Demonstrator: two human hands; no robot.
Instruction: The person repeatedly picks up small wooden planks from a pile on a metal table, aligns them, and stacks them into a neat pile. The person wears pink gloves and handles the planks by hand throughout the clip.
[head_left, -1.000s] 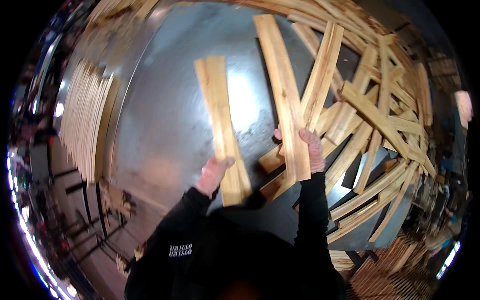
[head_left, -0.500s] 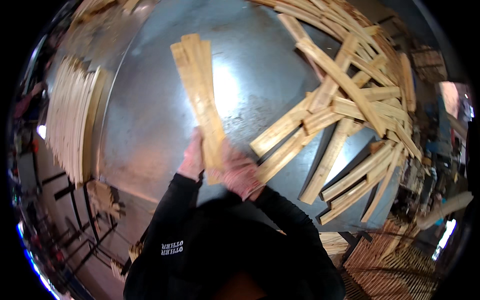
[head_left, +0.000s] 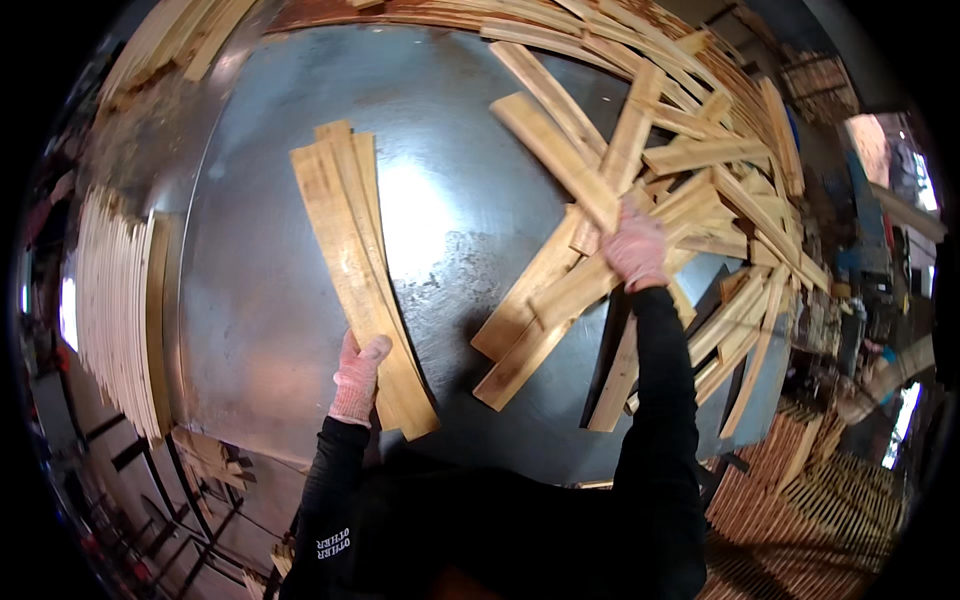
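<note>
Partly beneath the left fingers (head_left: 375, 349), fanned wooden slats (head_left: 355, 285)

White glare on metal tabletop (head_left: 270, 270); dark, bent fisheye rim.

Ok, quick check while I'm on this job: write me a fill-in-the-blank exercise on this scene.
1. The left grip holds fanned boards made of ____.
2. The right grip is among scattered boards toward the ____-hand side of the grey table.
3. The tight row of boards stands toward the ____-hand edge of the picture.
4. Both sleeves are ____ in colour.

Missing words: wood; right; left; black.
</note>
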